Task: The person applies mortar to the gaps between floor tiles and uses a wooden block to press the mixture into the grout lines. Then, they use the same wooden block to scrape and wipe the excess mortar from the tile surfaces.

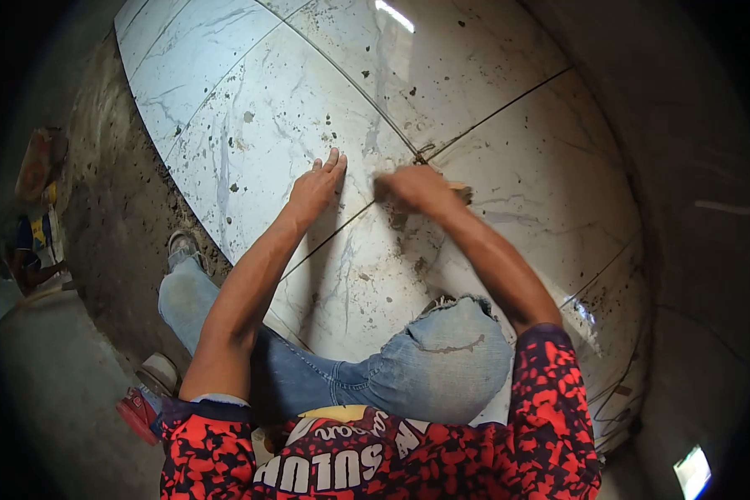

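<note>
My left hand (315, 185) lies with fingers outstretched on a white marble-patterned floor tile (267, 125), close to the joint between tiles. To its right, my right hand (417, 187) is smeared by motion, with its fingers curled low over the tiles. A yellowish piece (461, 192) pokes out behind that hand; I cannot tell what kind of thing it is. Just beyond the right knuckles, a small brownish clump (425, 154) sits where the tile joints meet. Crumbs of mortar are scattered over the tiles around both hands.
Bare rough mortar (112, 183) borders the tiles on the left. A person (33, 254) is at the far left, near a reddish object (37, 162). My jeans-clad knee (450, 358) rests over the tiles. A red object (137, 414) lies at lower left, and thin cords (617, 392) at lower right.
</note>
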{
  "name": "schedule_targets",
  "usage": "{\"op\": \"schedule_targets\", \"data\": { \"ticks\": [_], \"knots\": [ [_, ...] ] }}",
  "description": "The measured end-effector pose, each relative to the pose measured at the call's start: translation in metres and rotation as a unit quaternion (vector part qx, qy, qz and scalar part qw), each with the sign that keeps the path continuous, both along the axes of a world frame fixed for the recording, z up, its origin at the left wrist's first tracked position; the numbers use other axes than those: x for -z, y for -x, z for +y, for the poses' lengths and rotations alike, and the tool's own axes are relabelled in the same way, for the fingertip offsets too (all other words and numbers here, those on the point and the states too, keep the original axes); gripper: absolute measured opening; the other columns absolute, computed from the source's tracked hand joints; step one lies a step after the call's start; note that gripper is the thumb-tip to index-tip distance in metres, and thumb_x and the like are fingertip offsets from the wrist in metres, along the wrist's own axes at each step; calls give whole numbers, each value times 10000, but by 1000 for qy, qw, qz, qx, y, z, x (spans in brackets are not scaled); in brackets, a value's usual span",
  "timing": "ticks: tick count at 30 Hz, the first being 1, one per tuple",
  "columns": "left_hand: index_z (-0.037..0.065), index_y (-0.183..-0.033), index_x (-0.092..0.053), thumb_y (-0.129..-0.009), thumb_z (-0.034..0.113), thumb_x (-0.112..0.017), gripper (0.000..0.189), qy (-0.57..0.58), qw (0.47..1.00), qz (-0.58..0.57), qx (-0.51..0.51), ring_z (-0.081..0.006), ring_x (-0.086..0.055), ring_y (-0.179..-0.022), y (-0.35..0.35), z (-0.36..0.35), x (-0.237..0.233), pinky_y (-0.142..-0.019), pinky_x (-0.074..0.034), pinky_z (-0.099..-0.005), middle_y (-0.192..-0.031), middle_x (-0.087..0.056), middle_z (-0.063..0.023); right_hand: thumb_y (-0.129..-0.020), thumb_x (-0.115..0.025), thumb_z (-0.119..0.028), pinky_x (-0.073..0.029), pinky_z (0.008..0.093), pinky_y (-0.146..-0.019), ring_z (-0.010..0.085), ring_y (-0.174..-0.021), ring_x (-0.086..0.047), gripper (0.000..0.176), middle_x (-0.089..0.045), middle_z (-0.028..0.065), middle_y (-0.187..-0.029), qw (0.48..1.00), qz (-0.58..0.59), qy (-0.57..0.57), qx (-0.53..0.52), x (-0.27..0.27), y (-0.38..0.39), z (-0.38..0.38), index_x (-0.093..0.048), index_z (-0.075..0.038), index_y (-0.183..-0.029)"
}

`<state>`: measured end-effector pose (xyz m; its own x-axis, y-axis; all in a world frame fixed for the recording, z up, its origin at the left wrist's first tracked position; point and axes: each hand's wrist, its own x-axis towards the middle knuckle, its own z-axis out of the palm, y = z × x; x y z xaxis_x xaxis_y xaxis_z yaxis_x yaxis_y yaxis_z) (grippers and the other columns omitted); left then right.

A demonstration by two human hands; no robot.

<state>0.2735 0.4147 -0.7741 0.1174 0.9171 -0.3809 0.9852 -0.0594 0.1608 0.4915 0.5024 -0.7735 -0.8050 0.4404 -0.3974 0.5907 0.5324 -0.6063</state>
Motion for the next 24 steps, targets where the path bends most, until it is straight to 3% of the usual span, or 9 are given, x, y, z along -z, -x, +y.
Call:
{"op": "schedule_targets", "data": {
  "ticks": [2, 3, 6, 10, 11, 12, 14, 16, 24],
  "knots": [
    [95, -1384, -333, -776, -34, -475, 637, 22, 1000, 11, -8, -405, -486, -1190, 0, 2, 4, -876, -503, -414, -1468, -305, -148, -822, -503, -213, -511, 431, -626, 319, -736, -658, 154, -660, 144, -759, 994, -54, -79, -43, -26, 28, -17, -611, -105, -801],
    [95, -1384, -333, -776, -34, -475, 637, 24, 1000, 6, -5, -405, -486, -1190, -4, -2, 2, -876, -503, -414, -1468, -305, -148, -837, -490, -230, -517, 433, -631, 318, -734, -658, 178, -660, 136, -748, 988, 52, -123, -82, -2, 29, -36, -624, -114, -819],
    [98, -1387, -332, -782, 27, -514, 636, 36, 999, 11, -22, -400, -498, -1180, -5, 6, -2, -886, -503, -410, -1470, -307, -138, -874, -455, -203, -507, 445, -647, 360, -740, -634, 195, -630, 180, -781, 985, 3, -122, -119, -21, 39, -37, -606, -131, -974],
    [104, -1396, -318, -781, 108, -611, 681, 67, 997, 14, -29, -405, -466, -1210, -2, 7, 2, -904, -492, -416, -1475, -295, -138, -897, -423, -276, -493, 424, -644, 293, -725, -634, 260, -637, 101, -741, 993, -97, -45, -41, -10, 2, 13, -663, -176, -890],
    [83, -1404, -290, -739, 192, -687, 782, 83, 996, 8, -39, -431, -422, -1237, -8, 7, -2, -920, -477, -437, -1484, -261, -159, -911, -412, -306, -491, 408, -660, 283, -734, -634, 292, -641, 105, -735, 999, 28, -36, -22, -15, -25, 35, -672, -174, -881],
    [61, -1413, -262, -697, 276, -763, 900, 95, 994, 1, -51, -458, -377, -1263, -13, 9, -5, -935, -463, -458, -1493, -227, -179, -904, -446, -320, -491, 403, -695, 279, -759, -635, 275, -661, 119, -823, 984, -150, -98, -22, -49, -28, 51, -674, -166, -906],
    [31, -1417, -228, -619, 349, -807, 1036, 83, 994, -7, -76, -489, -326, -1278, -28, 2, -6, -951, -438, -493, -1498, -182, -205, -897, -490, -324, -485, 407, -749, 296, -838, -631, 257, -659, 139, -938, 966, -188, -173, 24, -63, -57, 78, -651, -151, -999],
    [-47, -1419, -145, -492, 469, -862, 1281, 85, 991, 0, -106, -552, -222, -1299, -42, 0, -8, -977, -369, -587, -1499, -80, -263, -877, -499, -239, -486, 421, -794, 307, -939, -623, 262, -651, 138, -981, 976, -65, -155, 135, -48, -101, 106, -581, -170, -1116],
    [-54, -1422, -133, -506, 482, -851, 1282, 95, 989, 11, -112, -558, -194, -1307, -50, 3, -13, -975, -355, -602, -1507, -29, -259, -894, -473, -251, -472, 454, -849, 365, -996, -602, 444, -616, 212, -1073, 916, -161, -93, 355, -25, -99, 109, -422, -90, -1304]
  ]
}}
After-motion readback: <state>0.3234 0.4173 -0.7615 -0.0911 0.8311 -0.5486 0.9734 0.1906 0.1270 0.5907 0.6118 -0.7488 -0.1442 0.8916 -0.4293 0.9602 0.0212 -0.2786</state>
